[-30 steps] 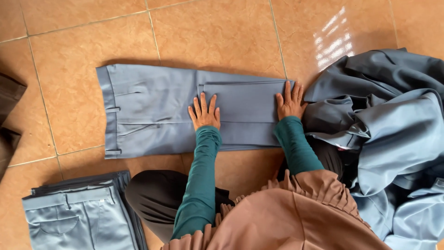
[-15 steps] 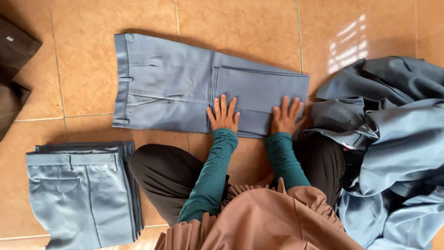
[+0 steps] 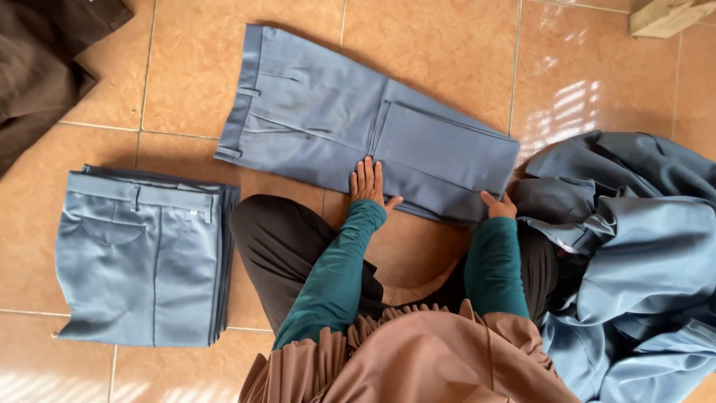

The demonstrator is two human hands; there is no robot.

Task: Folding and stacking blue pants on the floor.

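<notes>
Orange floor tiles (image 3: pixel 186 45) carry half-folded trousers (image 3: pixel 335 127). At their near edge, left hand (image 3: pixel 368 183) lies flat, pinning the fold, while right hand (image 3: pixel 498 205) grasps the folded end, ready to lift.

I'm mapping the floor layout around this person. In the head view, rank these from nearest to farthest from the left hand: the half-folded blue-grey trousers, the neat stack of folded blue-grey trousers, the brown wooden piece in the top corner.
1. Half-folded blue-grey trousers: directly under the left hand.
2. Stack of folded blue-grey trousers: on the floor to its left.
3. Brown wooden piece: far top-right corner.
</notes>
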